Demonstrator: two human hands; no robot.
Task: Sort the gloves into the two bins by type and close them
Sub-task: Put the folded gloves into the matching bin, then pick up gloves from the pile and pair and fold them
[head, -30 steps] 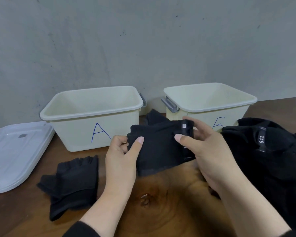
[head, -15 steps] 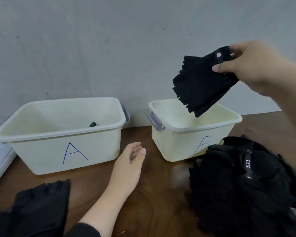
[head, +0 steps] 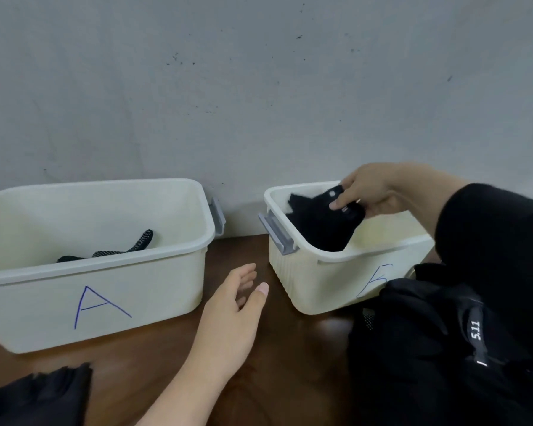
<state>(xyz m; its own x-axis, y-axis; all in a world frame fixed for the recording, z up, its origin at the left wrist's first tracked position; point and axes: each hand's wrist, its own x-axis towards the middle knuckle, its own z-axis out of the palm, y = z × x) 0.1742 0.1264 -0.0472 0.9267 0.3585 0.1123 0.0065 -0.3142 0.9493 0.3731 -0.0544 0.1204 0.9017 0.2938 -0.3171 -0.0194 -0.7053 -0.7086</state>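
Observation:
Two cream bins stand by the wall. Bin A [head: 142, 290] on the left holds a speckled knit glove [head: 126, 247]. Inside bin B [head: 326, 290] on the right, my right hand [head: 373, 192] pinches a black fingerless glove [head: 320, 226] by its cuff, and the glove hangs below the rim. Between the bins, my left hand [head: 231, 318] hovers over the table with relaxed fingers, holding nothing. A pile of black gloves [head: 428, 348] with a 5.11 tag lies in front of bin B. Another black glove [head: 34, 398] lies at the bottom left.
The bins sit on a dark wooden table [head: 290, 379] against a grey wall [head: 259, 87]. Grey latch handles [head: 277, 232] stick out from the bins' facing ends. No lid is in view now.
My right hand has lowered the black glove from high above bin B down into it. My left hand has stayed between the bins. The view has shifted right.

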